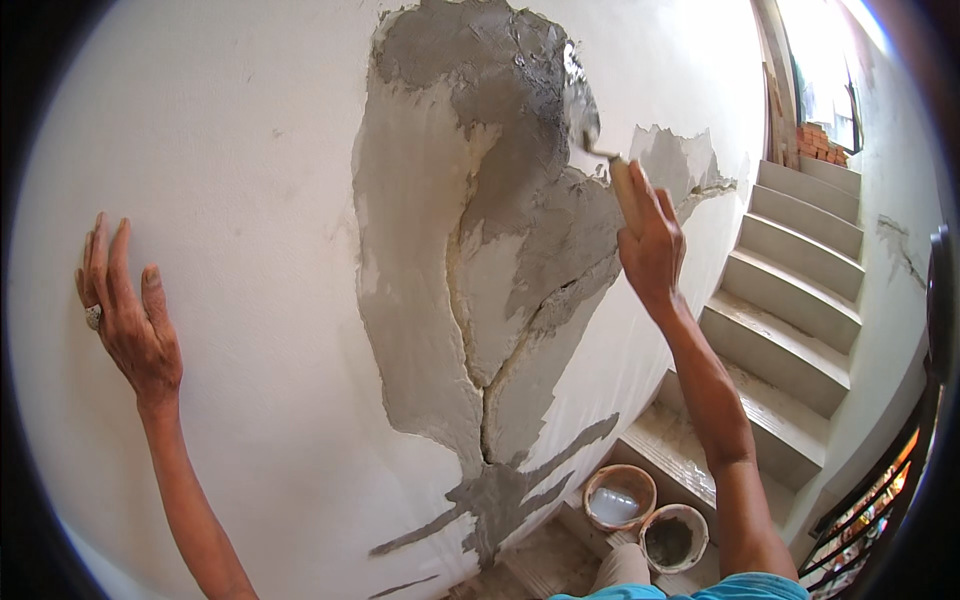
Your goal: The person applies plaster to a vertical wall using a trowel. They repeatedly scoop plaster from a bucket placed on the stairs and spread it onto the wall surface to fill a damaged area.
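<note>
My right hand grips the wooden handle of a trowel, whose blurred metal blade is at the upper right edge of a wet grey mortar patch on the white wall. A branching crack runs through the patch, with one branch reaching right. My left hand, a ring on one finger, rests on the wall at the left, fingers apart and holding nothing. Below the patch, grey smears streak the wall.
Tiled stairs climb at the right to a bright opening with stacked bricks. Two containers sit low by my leg: one with milky liquid, one with grey mix. A dark metal railing lines the lower right.
</note>
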A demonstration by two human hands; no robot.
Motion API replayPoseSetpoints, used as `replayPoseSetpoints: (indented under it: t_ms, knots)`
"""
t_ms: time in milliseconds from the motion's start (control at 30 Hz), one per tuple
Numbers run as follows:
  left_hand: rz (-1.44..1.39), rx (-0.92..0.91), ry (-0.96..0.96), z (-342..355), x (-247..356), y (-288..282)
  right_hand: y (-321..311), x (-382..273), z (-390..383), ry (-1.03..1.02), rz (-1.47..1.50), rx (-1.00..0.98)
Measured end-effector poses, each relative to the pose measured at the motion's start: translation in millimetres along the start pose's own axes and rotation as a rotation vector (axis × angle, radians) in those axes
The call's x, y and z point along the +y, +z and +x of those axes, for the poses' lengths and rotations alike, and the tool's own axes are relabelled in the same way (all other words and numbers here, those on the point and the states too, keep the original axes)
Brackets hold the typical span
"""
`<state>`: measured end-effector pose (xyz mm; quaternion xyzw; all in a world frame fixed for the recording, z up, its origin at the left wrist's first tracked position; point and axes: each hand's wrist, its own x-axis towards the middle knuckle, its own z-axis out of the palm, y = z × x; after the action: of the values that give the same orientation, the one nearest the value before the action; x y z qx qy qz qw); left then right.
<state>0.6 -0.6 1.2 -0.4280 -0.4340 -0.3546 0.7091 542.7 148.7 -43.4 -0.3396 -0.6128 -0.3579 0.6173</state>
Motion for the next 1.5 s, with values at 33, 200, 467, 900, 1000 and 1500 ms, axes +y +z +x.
replayPoseSetpoints:
  t_ms: [33, 200, 467, 900, 1000, 1500]
  knots:
    - [-0.009, 0.006, 0.010, 0, 0, 2, 4, 2, 11, 0.019, -0.019, 0.001]
    - [0.004, -0.020, 0.032, 1, -1, 2, 24, -12, 17, -0.030, -0.087, 0.016]
    - [0.005, -0.016, 0.012, -2, -1, 1, -2, -47, -33, -0.169, 0.064, -0.039]
    - [-0.009, -0.034, -0.004, -1, -3, -5, 20, -68, -32, -0.255, 0.024, -0.060]
    - [-0.033, -0.017, -0.028, 0, 3, 0, -2, -66, -43, -0.234, 0.090, -0.079]
    - [-0.035, -0.028, -0.058, -2, 5, -2, 18, -79, -11, -0.360, -0.064, -0.046]
